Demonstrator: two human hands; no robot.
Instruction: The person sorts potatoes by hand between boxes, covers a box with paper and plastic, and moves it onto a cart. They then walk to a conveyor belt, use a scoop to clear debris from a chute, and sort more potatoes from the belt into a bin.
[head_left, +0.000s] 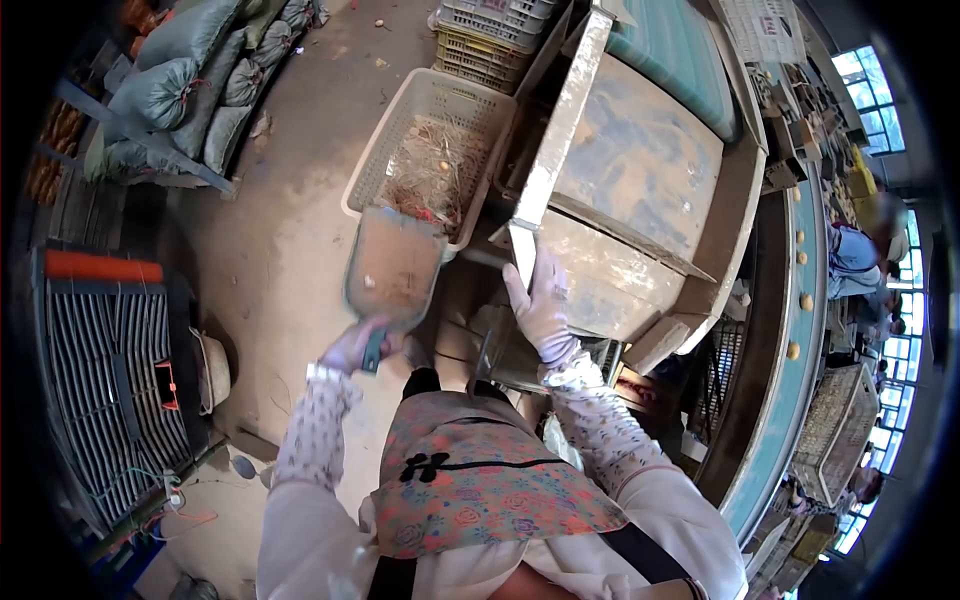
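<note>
My left hand [352,348], in a pale glove, is wrapped round the dark handle of a dustpan [395,272]. The dustpan's wide brown pan is slightly blurred and overlaps the near rim of a plastic crate [370,150]. Dry straw-like debris [430,175] lies in that crate, with one small yellowish round item on it. Gloved too, my right hand [543,308] touches the lower corner of a sloping metal chute [635,150]. Its thumb is apart from its outstretched fingers. Part of the fingers is hidden against the chute's edge.
Stacked crates [485,50] stand behind the debris crate. Filled sacks [165,95] are piled at the upper left, above a slatted machine [110,370]. A green conveyor belt [790,400] carrying several round items runs along the right, with people [855,260] beyond it.
</note>
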